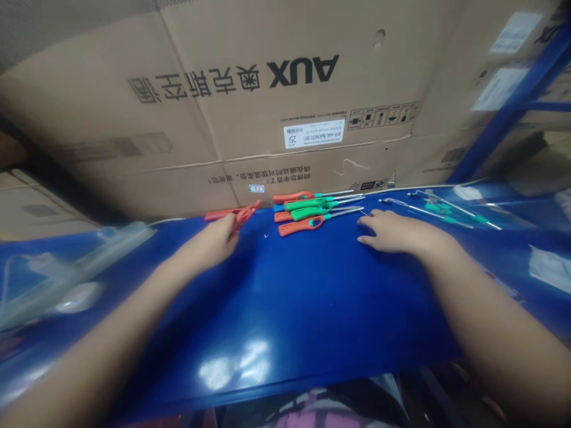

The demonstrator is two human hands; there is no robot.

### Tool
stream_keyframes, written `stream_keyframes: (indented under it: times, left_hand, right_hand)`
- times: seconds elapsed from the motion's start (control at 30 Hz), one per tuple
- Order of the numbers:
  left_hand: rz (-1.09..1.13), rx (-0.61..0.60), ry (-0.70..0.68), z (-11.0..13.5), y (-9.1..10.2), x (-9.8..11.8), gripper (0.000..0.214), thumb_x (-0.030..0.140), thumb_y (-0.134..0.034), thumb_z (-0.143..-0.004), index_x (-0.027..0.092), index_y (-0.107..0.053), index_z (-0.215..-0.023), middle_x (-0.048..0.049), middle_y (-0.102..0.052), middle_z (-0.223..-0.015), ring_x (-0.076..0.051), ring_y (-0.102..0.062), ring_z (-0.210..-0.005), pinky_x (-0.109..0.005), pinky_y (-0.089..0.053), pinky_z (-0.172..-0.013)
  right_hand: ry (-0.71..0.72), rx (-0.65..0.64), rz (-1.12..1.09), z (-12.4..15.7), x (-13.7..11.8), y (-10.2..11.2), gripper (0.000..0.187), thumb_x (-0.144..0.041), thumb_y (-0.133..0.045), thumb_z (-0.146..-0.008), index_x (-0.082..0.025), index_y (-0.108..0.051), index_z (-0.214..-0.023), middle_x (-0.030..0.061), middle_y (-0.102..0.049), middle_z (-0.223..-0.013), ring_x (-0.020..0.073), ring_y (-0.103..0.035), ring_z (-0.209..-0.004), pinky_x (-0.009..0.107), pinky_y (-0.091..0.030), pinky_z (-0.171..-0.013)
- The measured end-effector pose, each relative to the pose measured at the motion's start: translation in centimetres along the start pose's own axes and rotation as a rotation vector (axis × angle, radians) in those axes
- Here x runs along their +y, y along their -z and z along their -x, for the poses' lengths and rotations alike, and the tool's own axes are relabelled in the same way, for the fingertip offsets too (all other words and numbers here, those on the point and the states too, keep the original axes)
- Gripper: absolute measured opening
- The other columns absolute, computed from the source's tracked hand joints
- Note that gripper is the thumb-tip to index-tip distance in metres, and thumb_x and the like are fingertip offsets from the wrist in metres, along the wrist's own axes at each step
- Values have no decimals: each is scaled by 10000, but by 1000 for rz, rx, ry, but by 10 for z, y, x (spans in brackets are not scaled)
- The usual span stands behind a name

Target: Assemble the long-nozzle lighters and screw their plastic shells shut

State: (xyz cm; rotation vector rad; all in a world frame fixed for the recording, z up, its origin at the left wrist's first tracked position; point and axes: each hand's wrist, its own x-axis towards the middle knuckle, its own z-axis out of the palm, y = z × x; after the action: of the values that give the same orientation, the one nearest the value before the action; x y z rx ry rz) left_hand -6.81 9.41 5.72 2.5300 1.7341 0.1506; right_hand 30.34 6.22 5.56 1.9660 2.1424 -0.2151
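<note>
At the back left of the blue table, my left hand (222, 236) is closed on a red plastic lighter handle (247, 213); its fingers are partly hidden. Beside it lies another red piece (216, 214). Several long-nosed lighters with orange, green and blue handles lie in a pile, including an orange lighter (294, 227) and a green lighter (307, 211), their metal tubes pointing right. By the tube tips, my right hand (388, 232) rests with thumb and fingers apart, holding nothing that I can see. Metal lighter tubes (414, 208) with green parts lie beyond it.
A large cardboard box (250, 125) stands along the back edge of the blue table (303, 303). At the left are a blurred pale strip-like object (102, 264) and a round white item (80, 297). White packets (551, 267) lie right, near a blue metal post (495, 101).
</note>
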Motion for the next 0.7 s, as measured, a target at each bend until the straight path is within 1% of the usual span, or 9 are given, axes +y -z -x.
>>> stream_keyframes:
  times: [0.07, 0.1, 0.17, 0.23, 0.33, 0.4, 0.5, 0.6, 0.7]
  left_hand:
    - [45, -37, -58, 20, -6, 27, 161, 313, -441, -901, 197, -526, -972, -98, -686, -936, -249, -663, -776, -335, -485, -667]
    - [102, -79, -128, 29, -10, 41, 140, 308, -457, -903, 208, -528, -971, -85, -686, -932, -239, -660, -763, -328, -477, -653]
    - [182, -109, -241, 44, -22, 64, 161, 281, -479, -901, 225, -536, -1041, -77, -687, -1007, -244, -673, -832, -332, -490, -683]
    - [220, -85, -292, 52, -36, 79, 286, 276, -502, -901, 233, -513, -1183, -93, -660, -1155, -270, -673, -966, -370, -516, -784]
    - [339, -30, -355, 50, -54, 84, 361, 249, -563, -878, 221, -492, -1231, -97, -621, -1228, -272, -628, -1095, -396, -506, -923]
    - [437, 23, -366, 44, -62, 81, 389, 242, -609, -859, 217, -488, -1228, -91, -610, -1208, -255, -606, -1116, -387, -494, -967]
    - [530, 79, -355, 39, -69, 76, 412, 255, -649, -848, 218, -486, -1225, -81, -603, -1181, -241, -592, -1111, -380, -489, -979]
    - [561, 80, -361, 39, -71, 73, 401, 259, -661, -846, 222, -501, -1212, -67, -615, -1150, -231, -597, -1083, -380, -490, -967]
    - [570, 81, -361, 40, -71, 71, 409, 268, -669, -847, 227, -509, -1221, -57, -637, -1123, -232, -604, -1061, -387, -493, -947]
  right_hand:
    - [132, 88, -56, 1, -3, -1, 499, -406, -510, -945, -164, -548, -1380, 181, -523, -1409, 343, -549, -1240, 447, -444, -1023]
    - [218, 146, -105, 2, -6, -1, 517, -408, -517, -943, -165, -523, -1399, 174, -510, -1431, 331, -537, -1261, 434, -431, -1046]
    - [402, 243, -233, 7, -15, 1, 541, -426, -553, -927, -174, -501, -1403, 160, -525, -1424, 308, -539, -1259, 421, -429, -1053]
    - [559, 262, -355, 14, -27, 2, 482, -431, -598, -905, -196, -544, -1322, 125, -597, -1323, 264, -588, -1162, 384, -472, -980]
    - [718, 210, -427, 25, -47, 3, 251, -343, -629, -889, -202, -615, -1096, 56, -661, -1057, 177, -610, -879, 289, -488, -758]
    - [759, 184, -364, 29, -58, 2, 152, -306, -631, -886, -199, -626, -994, 32, -637, -959, 148, -568, -768, 261, -433, -666]
    - [748, 129, -234, 31, -66, -2, 127, -322, -617, -901, -198, -640, -916, 22, -591, -925, 130, -526, -705, 248, -351, -598]
    - [718, 68, -187, 28, -67, -4, 136, -301, -593, -914, -192, -646, -852, 18, -564, -920, 113, -502, -670, 247, -305, -572]
    - [687, 61, -179, 26, -65, -4, 141, -300, -601, -902, -185, -638, -829, 14, -553, -926, 106, -491, -664, 250, -294, -569]
